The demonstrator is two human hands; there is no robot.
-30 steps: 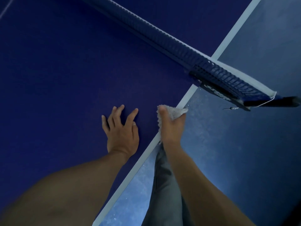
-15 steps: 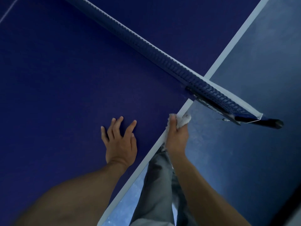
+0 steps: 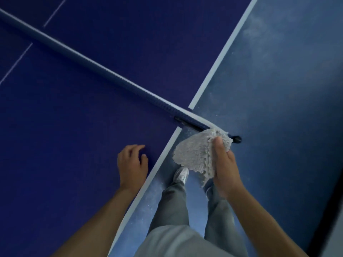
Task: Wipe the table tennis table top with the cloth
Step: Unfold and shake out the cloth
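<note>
The dark blue table tennis table top [image 3: 78,138] fills the left and middle of the head view, with a white line along its right edge. My right hand [image 3: 223,167] grips a grey-white fluffy cloth [image 3: 196,154], thumb on top. It holds the cloth off the table, over the floor beside the net's end. My left hand [image 3: 132,164] rests on the table top close to the white edge line, fingers loosely curled and holding nothing.
The net [image 3: 104,69] runs from upper left down to its dark clamp and post [image 3: 236,139] jutting past the table edge. Blue dusty floor [image 3: 278,89] lies to the right. My grey-trousered legs and a white shoe [image 3: 181,175] stand beside the table.
My right hand lifted the cloth off the table edge and moved it right, out over the floor. The cloth now hangs open. My left hand's fingers curled from spread flat.
</note>
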